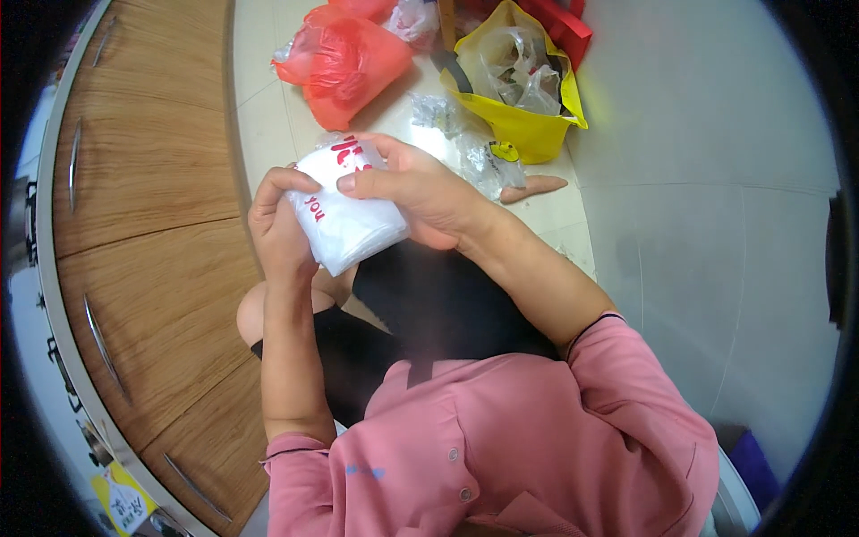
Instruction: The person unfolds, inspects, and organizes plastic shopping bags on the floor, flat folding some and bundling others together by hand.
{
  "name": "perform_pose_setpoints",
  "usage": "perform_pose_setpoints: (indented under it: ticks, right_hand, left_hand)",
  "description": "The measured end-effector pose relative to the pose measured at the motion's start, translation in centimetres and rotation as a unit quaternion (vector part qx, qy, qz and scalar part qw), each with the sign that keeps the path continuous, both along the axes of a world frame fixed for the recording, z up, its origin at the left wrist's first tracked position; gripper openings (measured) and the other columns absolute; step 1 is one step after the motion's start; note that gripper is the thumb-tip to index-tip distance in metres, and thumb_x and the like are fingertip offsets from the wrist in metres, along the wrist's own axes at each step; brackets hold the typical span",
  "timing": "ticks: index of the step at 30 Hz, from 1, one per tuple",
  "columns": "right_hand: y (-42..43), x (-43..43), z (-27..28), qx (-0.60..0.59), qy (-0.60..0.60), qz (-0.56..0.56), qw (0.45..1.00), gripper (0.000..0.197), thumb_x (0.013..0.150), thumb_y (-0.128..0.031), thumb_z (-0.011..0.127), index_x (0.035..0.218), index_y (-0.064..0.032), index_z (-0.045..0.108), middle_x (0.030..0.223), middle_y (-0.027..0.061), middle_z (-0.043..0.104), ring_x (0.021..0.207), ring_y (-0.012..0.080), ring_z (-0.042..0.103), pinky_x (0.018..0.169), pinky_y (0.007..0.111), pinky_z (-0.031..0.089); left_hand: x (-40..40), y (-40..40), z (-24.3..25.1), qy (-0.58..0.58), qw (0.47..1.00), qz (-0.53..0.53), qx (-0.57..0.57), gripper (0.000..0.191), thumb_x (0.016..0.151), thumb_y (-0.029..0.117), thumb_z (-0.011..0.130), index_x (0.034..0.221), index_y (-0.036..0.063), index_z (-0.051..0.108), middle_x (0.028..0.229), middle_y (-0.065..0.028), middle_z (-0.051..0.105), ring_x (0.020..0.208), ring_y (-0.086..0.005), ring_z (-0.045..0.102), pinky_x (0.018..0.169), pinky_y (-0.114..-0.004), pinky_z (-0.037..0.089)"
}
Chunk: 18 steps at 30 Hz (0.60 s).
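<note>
Between my two hands is a folded white plastic bag (356,221) with red printing on its upper side, flattened into a thick packet. My left hand (278,215) grips its left edge, thumb on top. On the other side, my right hand (416,188) holds it with the thumb pressed on its face and the fingers behind. The packet is above my lap, tilted, with its layered lower edge towards me. My fingers beneath it are mostly hidden.
Ahead on the tiled floor lie a red plastic bag (342,67), a yellow tote bag (530,134) stuffed with clear bags, and crumpled clear plastic packaging (480,154). Wooden cabinets (154,168) with metal handles line the left; a grey wall (684,134) closes the right.
</note>
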State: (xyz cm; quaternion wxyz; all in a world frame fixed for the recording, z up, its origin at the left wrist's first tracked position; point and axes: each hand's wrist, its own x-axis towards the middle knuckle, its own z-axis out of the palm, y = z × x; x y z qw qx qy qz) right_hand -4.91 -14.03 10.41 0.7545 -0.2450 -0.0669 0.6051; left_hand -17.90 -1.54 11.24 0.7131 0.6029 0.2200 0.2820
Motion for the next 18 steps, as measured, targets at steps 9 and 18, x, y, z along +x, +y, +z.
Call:
perform_pose_setpoints:
  ticks: [9, 18]
  right_hand:
    - [-6.4, 6.3, -15.3, -0.264, -0.337, -0.083, 0.900, 0.030, 0.084, -0.005, 0.062, 0.113, -0.0007, 0.056, 0.102, 0.0077, 0.062, 0.091, 0.0128, 0.059, 0.078, 0.027, 0.049]
    - [-18.2, 6.4, -28.4, -0.551, -0.442, -0.110, 0.699, 0.025, 0.088, -0.003, 0.052, 0.112, -0.0035, 0.056, 0.093, 0.0101, 0.064, 0.086, 0.0176, 0.060, 0.080, 0.030, 0.047]
  left_hand:
    - [0.8, 5.7, -4.7, 0.164, 0.985, 0.054, 0.023, 0.024, 0.094, 0.006, 0.053, 0.117, -0.0014, 0.057, 0.108, -0.0114, 0.065, 0.085, -0.0121, 0.060, 0.073, -0.024, 0.048]
    - [-1.4, 9.0, -12.2, 0.360, 0.933, 0.008, 0.012, 0.022, 0.094, 0.007, 0.053, 0.113, 0.0001, 0.062, 0.104, -0.0075, 0.067, 0.087, -0.0129, 0.060, 0.076, -0.026, 0.047]
